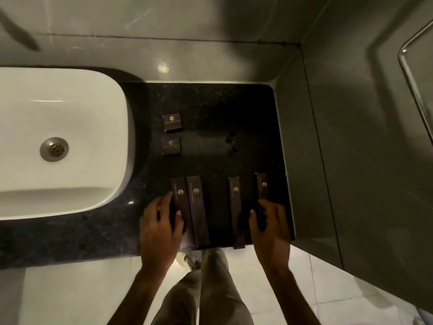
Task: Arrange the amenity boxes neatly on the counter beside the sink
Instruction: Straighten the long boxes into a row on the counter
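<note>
A: Dim overall. The black tabletop point(210, 109) swallows detail, and the dark boxes nearly vanish into it.

B: The white sink point(70, 109) is the brightest area, softly lit from above. There's a small glare spot on the wall point(163, 68) behind.

A: Wide-angle bending shows at the edges; wall lines curve. The floor point(70, 296) below looks pale and slightly soft.
</note>
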Motion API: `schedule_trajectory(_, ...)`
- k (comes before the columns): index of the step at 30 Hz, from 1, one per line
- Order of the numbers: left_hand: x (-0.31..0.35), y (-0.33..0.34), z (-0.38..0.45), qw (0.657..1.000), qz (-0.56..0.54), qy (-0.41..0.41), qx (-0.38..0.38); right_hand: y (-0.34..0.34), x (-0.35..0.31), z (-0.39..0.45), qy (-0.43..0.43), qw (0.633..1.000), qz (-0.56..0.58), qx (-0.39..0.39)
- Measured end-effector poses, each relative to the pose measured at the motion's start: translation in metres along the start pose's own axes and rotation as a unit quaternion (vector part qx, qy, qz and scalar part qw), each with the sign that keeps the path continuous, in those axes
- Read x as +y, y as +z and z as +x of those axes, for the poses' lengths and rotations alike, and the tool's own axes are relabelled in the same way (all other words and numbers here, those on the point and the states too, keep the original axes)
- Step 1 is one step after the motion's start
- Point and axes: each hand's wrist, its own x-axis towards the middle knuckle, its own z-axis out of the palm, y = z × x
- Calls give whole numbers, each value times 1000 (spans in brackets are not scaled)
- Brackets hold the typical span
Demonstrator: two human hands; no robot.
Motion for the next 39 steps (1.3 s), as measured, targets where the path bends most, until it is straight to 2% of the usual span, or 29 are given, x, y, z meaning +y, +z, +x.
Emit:
schedule_trajectory(3, 10, -2, -10, 997, 22, 33, -60, 19, -9, -12, -57, 994, -42, -83)
schedule_trajectory(6, 10, 4, -18, 988, 73, 77, -113, 34, -6, -16, -9, 992, -51, -113)
schedule_trajectory(8, 9, 10, -21, 982, 89, 104, -128, 36, -3, -15, 13, 994, -32, -102)
schedule_trajectory(16, 13, 19, -20, 979, 114, 113, -129, 33, 1, -8, -21, 998, -8, -59)
schedule_trajectory(19, 36, 17, -20, 990, 50, 97, -94, 14, -2, -9, -16, 1000, 12, -5)
schedule_trajectory(21, 64, 23, -20, 987, -11, 117, -109, -1, 6, -6, 24, 999, 16, 30)
schedule_trajectory(24, 104, 45, -22, 967, -37, 182, -175, -13, 24, 0, 74, 997, 32, 12)
schedule_trajectory(28, 120, 68, -26, 957, -49, 174, -228, -12, 36, 1, 71, 995, 51, -47)
schedule_trajectory(34, 115, 75, -30, 956, -74, 173, -227, -11, 36, -1, 71, 995, 65, -38)
schedule_trajectory(39, 106, 48, -28, 968, -81, 138, -192, -17, 5, -5, -4, 999, 16, 31)
